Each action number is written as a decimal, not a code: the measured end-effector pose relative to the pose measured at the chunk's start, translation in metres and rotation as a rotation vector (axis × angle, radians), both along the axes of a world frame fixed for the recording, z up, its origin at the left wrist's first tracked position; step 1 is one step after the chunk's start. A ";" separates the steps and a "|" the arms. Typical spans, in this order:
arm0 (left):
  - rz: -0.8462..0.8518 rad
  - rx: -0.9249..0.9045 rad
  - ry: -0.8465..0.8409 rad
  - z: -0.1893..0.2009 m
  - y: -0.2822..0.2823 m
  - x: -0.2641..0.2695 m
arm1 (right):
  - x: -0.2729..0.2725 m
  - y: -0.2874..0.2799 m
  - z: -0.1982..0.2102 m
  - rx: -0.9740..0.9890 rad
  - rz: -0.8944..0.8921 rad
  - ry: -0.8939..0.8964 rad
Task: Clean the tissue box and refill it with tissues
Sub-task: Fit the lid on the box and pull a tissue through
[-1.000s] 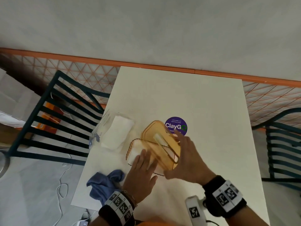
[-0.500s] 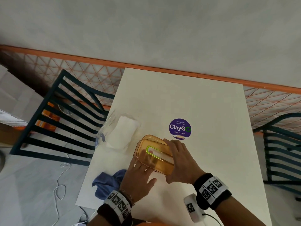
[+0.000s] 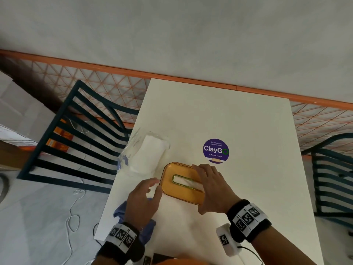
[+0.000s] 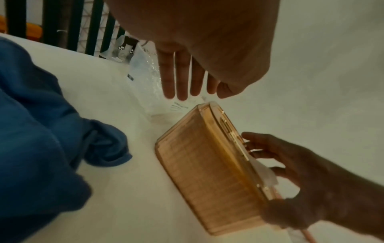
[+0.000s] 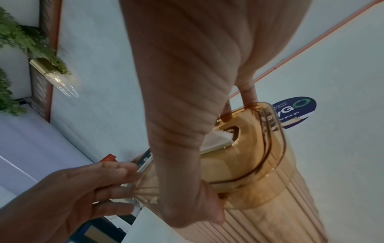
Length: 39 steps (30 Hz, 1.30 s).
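Lid is sitting on the box point(image 3: 181, 185) with tissue point(image 3: 188, 182) showing in the slot; refill step looks to be wrapping up. Right hand point(image 3: 212, 188) is clamping the lid, thumb on the near side, fingers over the far edge. Left hand point(image 3: 143, 199) is hovering relaxed, gripping nothing, fingers just beside the box's left end. Box is resting on the table point(image 3: 238, 121) near its front left, slot facing up, long axis running from far-left to near-right. Next probably needs a tissue teased up through the slot while steadying the box.
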<state>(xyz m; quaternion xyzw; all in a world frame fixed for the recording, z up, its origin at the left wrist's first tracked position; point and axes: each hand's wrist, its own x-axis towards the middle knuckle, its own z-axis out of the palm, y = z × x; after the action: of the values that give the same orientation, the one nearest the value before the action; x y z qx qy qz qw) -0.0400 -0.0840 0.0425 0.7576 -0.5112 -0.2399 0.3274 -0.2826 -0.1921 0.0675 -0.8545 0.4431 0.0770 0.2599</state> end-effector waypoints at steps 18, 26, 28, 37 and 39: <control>0.042 0.219 0.212 -0.014 -0.026 0.007 | 0.011 -0.007 -0.009 -0.012 0.019 0.003; -0.151 0.106 -0.058 -0.011 -0.032 0.009 | -0.006 -0.010 -0.008 0.056 -0.125 -0.087; -0.335 -0.005 -0.262 -0.010 -0.041 0.004 | -0.014 -0.006 -0.008 -0.034 -0.177 -0.121; -0.695 -0.035 -0.528 0.000 -0.087 -0.014 | -0.008 0.005 -0.012 -0.238 -0.234 -0.144; -0.704 -0.021 -0.513 0.000 -0.088 -0.016 | -0.006 0.008 -0.014 -0.265 -0.267 -0.154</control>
<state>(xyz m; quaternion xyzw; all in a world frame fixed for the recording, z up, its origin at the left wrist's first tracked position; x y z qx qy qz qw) -0.0557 -0.1723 0.0428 0.5688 -0.8055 -0.1360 0.0957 -0.2883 -0.1846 0.0535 -0.8182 0.5377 -0.0825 0.1862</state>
